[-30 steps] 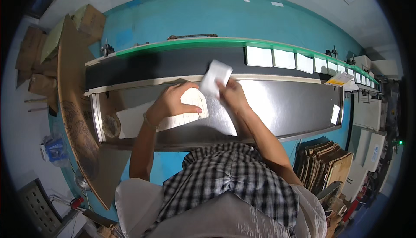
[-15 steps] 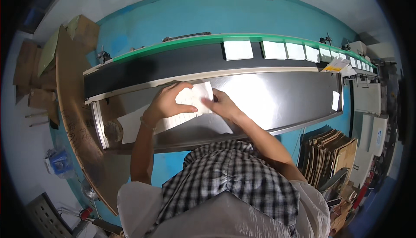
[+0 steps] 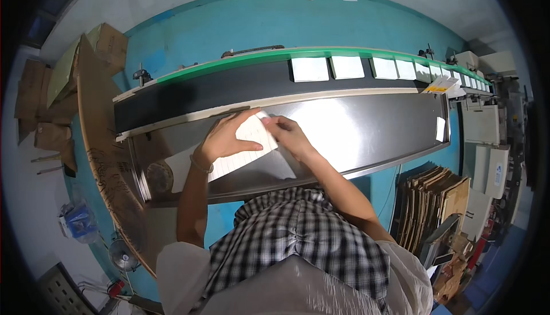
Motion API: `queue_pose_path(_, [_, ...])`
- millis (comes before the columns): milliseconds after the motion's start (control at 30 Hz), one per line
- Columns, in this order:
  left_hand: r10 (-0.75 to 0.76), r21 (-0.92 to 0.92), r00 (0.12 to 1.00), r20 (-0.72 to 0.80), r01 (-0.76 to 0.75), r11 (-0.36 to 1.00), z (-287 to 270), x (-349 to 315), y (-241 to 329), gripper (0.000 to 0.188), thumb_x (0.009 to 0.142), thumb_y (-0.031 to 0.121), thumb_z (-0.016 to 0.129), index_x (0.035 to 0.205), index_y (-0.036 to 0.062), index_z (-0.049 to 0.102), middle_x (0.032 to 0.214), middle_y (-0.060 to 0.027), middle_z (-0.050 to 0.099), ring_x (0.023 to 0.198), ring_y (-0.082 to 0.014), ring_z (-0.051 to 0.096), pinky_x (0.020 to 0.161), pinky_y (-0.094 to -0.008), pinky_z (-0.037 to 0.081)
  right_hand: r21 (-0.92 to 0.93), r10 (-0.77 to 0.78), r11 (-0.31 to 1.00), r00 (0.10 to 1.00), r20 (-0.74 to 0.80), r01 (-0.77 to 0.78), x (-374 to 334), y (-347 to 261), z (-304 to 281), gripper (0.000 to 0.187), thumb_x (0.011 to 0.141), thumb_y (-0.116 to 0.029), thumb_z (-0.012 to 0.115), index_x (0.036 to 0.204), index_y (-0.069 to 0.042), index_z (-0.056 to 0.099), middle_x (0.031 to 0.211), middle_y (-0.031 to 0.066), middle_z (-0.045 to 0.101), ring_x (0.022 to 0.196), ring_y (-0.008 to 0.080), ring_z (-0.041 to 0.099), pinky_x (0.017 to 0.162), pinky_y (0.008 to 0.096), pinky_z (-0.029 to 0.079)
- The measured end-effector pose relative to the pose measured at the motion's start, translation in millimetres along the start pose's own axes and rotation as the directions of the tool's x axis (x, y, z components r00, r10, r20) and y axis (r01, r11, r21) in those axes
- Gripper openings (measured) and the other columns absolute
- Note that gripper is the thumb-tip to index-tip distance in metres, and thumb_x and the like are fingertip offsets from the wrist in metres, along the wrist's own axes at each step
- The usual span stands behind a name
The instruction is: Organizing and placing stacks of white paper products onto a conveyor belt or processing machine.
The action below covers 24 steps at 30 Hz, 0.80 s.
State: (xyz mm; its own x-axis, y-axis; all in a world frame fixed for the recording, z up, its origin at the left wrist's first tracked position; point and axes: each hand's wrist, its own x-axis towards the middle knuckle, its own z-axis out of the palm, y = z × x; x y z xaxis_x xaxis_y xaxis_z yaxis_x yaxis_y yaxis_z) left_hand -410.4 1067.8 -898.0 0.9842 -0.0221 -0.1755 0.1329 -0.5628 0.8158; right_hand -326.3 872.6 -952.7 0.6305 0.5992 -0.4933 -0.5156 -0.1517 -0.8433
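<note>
My left hand [image 3: 224, 137] lies flat on a stack of white flat sheets [image 3: 243, 149] on the steel worktable [image 3: 366, 126]. My right hand [image 3: 286, 133] pinches the upper right edge of the top sheet [image 3: 256, 131], which is lifted slightly off the stack. Both hands are at the table's middle, just in front of the black conveyor belt [image 3: 189, 100].
Several white flat boxes [image 3: 346, 67] ride the belt toward the right. A small white piece [image 3: 440, 129] lies at the table's right end. Flattened brown cartons [image 3: 435, 192] stand at the lower right, cardboard boxes [image 3: 69, 68] at the left, a machine [image 3: 481, 123] at far right.
My right hand has come down from above the belt to the stack, and the white piece it held up is now low at the stack. The white boxes on the belt moved right.
</note>
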Motion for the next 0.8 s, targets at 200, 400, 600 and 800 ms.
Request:
queue_pose_path(200, [-0.017, -0.012, 1.000, 0.006, 0.017, 1.000, -5, -4, -16, 0.073, 0.071, 0.038, 0.087, 0.131, 0.0084, 0.057, 0.129, -0.0171, 0.063, 0.123, -0.0356, 0.059, 0.101, -0.0413, 0.047, -0.473, 0.148, 0.875, 0.987, 0.064, -0.100, 19, -1, -25, 0.046, 0.092, -0.028, 0.072, 0.125, 0.002, 0.061, 0.098, 0.0083, 0.068, 0.080, 0.0136, 0.063, 0.067, 0.0286, 0.052])
queue_pose_path(400, [-0.026, -0.092, 0.999, -0.023, 0.024, 0.995, -11, -11, -32, 0.069, 0.074, 0.036, 0.086, 0.129, 0.0084, 0.057, 0.126, -0.0160, 0.064, 0.122, -0.0357, 0.059, 0.101, -0.0406, 0.046, -0.210, -0.059, 0.977, 0.987, -0.149, 0.027, 38, -19, 9, 0.047, 0.098, -0.047, 0.063, 0.104, -0.001, 0.061, 0.092, 0.0072, 0.063, 0.084, 0.0140, 0.063, 0.076, 0.0263, 0.052])
queue_pose_path(600, [0.036, -0.012, 0.999, -0.012, -0.036, 0.999, -12, -16, -41, 0.085, 0.071, 0.042, 0.085, 0.140, 0.0070, 0.051, 0.135, -0.0213, 0.059, 0.126, -0.0393, 0.056, 0.104, -0.0441, 0.046, -0.177, 0.055, 0.982, 0.998, -0.036, -0.060, 12, 12, 30, 0.043, 0.097, -0.039, 0.067, 0.111, 0.001, 0.066, 0.095, 0.0050, 0.065, 0.086, 0.0113, 0.057, 0.080, 0.0234, 0.045])
queue_pose_path(800, [-0.003, -0.039, 0.999, 0.046, 0.004, 0.999, -15, -14, -47, 0.088, 0.073, 0.043, 0.085, 0.145, 0.0090, 0.048, 0.138, -0.0232, 0.056, 0.129, -0.0405, 0.053, 0.106, -0.0437, 0.045, -0.265, 0.214, 0.943, 0.977, 0.027, -0.199, 11, -7, 16, 0.045, 0.097, -0.047, 0.063, 0.104, -0.003, 0.067, 0.090, 0.0034, 0.065, 0.082, 0.0109, 0.057, 0.077, 0.0254, 0.046])
